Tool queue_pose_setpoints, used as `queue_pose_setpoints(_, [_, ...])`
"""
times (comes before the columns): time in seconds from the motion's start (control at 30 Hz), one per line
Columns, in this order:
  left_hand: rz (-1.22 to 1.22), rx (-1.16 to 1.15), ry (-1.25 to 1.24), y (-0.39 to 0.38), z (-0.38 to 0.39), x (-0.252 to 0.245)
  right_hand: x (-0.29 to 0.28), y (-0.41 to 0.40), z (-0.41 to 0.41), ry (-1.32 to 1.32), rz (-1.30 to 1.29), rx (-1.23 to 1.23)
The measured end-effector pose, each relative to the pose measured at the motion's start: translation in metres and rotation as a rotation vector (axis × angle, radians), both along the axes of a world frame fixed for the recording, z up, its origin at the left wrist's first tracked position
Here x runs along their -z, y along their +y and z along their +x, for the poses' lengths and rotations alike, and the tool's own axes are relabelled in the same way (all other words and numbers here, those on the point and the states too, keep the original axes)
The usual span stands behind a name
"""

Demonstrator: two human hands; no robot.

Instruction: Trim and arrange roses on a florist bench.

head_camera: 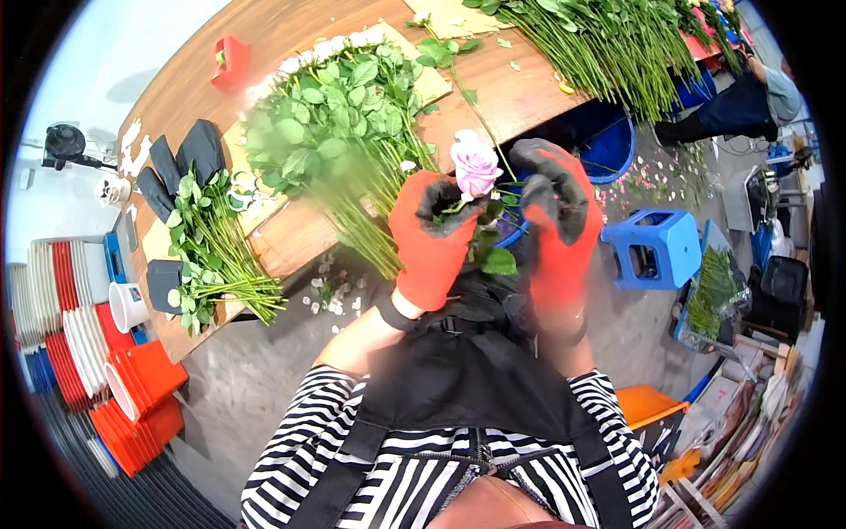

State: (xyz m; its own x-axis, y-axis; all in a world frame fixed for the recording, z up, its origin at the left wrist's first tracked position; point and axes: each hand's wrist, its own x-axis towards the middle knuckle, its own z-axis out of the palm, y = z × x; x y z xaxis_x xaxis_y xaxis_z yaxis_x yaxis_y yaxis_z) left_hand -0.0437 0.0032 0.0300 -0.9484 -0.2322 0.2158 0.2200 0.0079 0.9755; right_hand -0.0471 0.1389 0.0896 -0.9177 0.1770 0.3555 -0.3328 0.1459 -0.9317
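Observation:
My left hand (431,241), in a red glove with a black coated palm, grips a pale pink-lilac rose (474,165) just beneath its bloom. Below the flower, its leaves (499,261) hang in front of my black apron (476,377). My right hand (560,211), gloved the same way, is beside the rose with its fingers curled; whether anything is between them cannot be made out. A large bunch of pale roses (337,119) lies on the wooden table (291,26), stems towards me. Behind the held bloom, a single long-stemmed white rose (456,73) lies across the table edge.
Green stems (588,53) are piled at the back right, above a blue bucket (611,142). A blue stool (654,248) stands right. Scissors (246,192) and leafy stems (218,264) lie left. Orange-red buckets (142,377) are stacked lower left. A person (740,109) is at far right.

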Motion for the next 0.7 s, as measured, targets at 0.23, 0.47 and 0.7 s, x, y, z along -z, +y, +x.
queue_pose_setpoints(0.23, [-0.195, -0.056, 0.069, -0.001, 0.004, 0.002, 0.013, -0.006, 0.005, 0.161, 0.415, 0.078])
queue_pose_setpoints(0.47, [0.348, 0.15, -0.214, -0.001, 0.002, -0.02, 0.046, 0.008, 0.004, -0.011, -0.515, -0.217])
queue_pose_setpoints(0.7, [-0.442, -0.209, 0.221, -0.001, 0.0, -0.008, 0.006, 0.004, 0.013, 0.195, 0.257, 0.075])
